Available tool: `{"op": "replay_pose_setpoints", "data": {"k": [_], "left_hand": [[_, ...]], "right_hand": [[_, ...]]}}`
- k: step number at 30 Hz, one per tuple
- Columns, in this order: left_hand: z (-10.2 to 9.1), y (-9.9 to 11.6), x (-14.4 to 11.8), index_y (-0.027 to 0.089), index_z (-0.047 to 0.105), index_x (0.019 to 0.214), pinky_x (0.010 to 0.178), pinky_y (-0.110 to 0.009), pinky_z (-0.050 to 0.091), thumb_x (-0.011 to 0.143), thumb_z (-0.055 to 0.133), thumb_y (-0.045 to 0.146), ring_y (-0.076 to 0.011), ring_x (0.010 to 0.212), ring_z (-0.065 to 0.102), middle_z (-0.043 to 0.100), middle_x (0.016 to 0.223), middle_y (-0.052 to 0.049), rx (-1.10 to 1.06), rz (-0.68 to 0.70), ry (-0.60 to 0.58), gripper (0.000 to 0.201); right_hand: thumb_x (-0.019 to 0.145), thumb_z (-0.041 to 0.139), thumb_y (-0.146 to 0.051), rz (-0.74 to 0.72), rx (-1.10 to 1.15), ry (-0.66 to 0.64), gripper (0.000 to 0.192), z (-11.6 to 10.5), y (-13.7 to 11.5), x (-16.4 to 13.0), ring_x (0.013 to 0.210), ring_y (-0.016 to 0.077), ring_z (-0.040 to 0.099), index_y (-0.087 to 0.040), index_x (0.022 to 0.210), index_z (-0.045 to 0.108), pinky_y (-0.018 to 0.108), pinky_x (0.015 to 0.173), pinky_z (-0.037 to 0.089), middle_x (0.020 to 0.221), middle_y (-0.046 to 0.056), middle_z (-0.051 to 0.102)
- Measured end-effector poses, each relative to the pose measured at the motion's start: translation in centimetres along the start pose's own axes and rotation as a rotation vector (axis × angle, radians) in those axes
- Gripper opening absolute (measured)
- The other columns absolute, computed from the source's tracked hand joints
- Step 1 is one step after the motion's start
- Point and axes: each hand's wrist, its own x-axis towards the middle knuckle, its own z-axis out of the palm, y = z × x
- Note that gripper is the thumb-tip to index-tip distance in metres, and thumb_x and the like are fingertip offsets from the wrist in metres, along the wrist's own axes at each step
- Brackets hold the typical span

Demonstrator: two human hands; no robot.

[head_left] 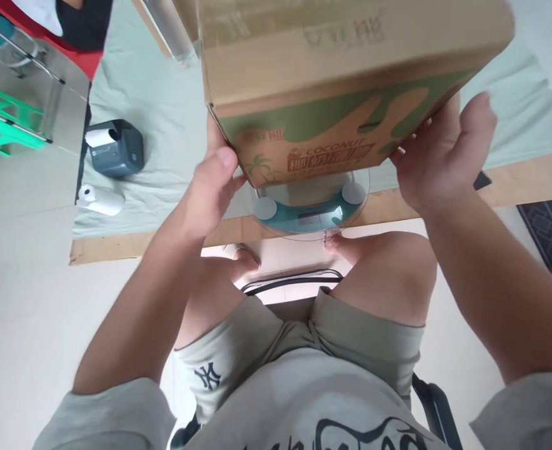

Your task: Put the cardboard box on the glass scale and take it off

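Observation:
I hold a brown cardboard box (332,75) with green print and the word COCONUT between both hands. My left hand (210,187) grips its lower left corner. My right hand (444,156) presses against its right side. The box is just above or resting on a round glass scale (311,212) with a teal panel, which lies on the floor; I cannot tell whether they touch. The box hides most of the scale.
A pale green cloth (154,94) covers the floor over brown cardboard (116,247). A dark label printer (115,148) and a white paper roll (100,200) lie at the left. I sit on a stool, knees apart. A dark rug (550,237) lies right.

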Motion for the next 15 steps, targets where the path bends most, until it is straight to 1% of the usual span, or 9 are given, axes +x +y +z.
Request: {"op": "replay_pose_setpoints", "data": {"k": [1, 3, 5, 8, 11, 15], "left_hand": [[0.0, -0.3, -0.7, 0.03, 0.064, 0.124, 0.116, -0.058, 0.051, 0.06, 0.077, 0.087, -0.0462, 0.155, 0.039, 0.052, 0.157, -0.006, -0.014, 0.006, 0.011, 0.086], [-0.2, -1.0, -1.7, 0.029, 0.064, 0.122, 0.118, -0.058, 0.049, 0.067, 0.074, 0.084, -0.0452, 0.156, 0.039, 0.053, 0.156, -0.007, -0.041, 0.038, -0.001, 0.079], [-0.3, -1.8, -2.1, 0.03, 0.062, 0.125, 0.124, -0.059, 0.043, 0.073, 0.07, 0.081, -0.0434, 0.157, 0.037, 0.052, 0.158, -0.007, -0.048, 0.093, -0.05, 0.073], [-0.3, -2.5, -2.4, 0.031, 0.061, 0.131, 0.131, -0.06, 0.031, 0.078, 0.065, 0.081, -0.0419, 0.159, 0.034, 0.05, 0.16, -0.007, -0.011, 0.172, -0.111, 0.072], [0.0, -3.1, -2.6, 0.032, 0.061, 0.132, 0.132, -0.061, 0.028, 0.08, 0.063, 0.079, -0.043, 0.16, 0.032, 0.049, 0.161, -0.007, -0.003, 0.163, -0.102, 0.07], [-0.2, -4.4, -3.2, 0.031, 0.059, 0.135, 0.13, -0.062, 0.031, 0.08, 0.061, 0.079, -0.044, 0.16, 0.032, 0.049, 0.161, -0.007, -0.005, 0.124, -0.083, 0.073]], "right_hand": [[0.08, 0.052, -0.076, 0.014, 0.014, 0.011, 0.055, -0.1, 0.2, -0.8, 0.104, 0.0223, 0.067, -0.029, 0.106, 0.063, 0.036, 0.084, 0.059, 0.118, 0.005, 0.067], [0.079, 0.053, -0.078, 0.027, 0.032, 0.006, 0.057, -0.3, 0.6, -2.1, 0.104, 0.0228, 0.066, -0.029, 0.108, 0.063, 0.038, 0.088, 0.059, 0.119, 0.006, 0.066], [0.082, 0.05, -0.077, 0.023, 0.03, -0.021, 0.057, -0.6, 0.9, -3.0, 0.106, 0.0236, 0.067, -0.029, 0.11, 0.062, 0.041, 0.092, 0.059, 0.122, 0.007, 0.065], [0.082, 0.048, -0.079, 0.027, 0.01, -0.041, 0.057, -1.2, 1.6, -3.9, 0.113, 0.0259, 0.066, -0.033, 0.112, 0.063, 0.044, 0.094, 0.059, 0.123, 0.005, 0.066], [0.08, 0.049, -0.084, 0.054, -0.008, -0.054, 0.059, -1.8, 2.3, -4.2, 0.12, 0.0284, 0.065, -0.036, 0.111, 0.064, 0.045, 0.091, 0.06, 0.121, 0.004, 0.067], [0.079, 0.051, -0.087, 0.09, -0.023, -0.045, 0.061, -2.0, 2.7, -4.6, 0.119, 0.0289, 0.064, -0.037, 0.111, 0.066, 0.044, 0.089, 0.059, 0.121, 0.004, 0.067]]}}
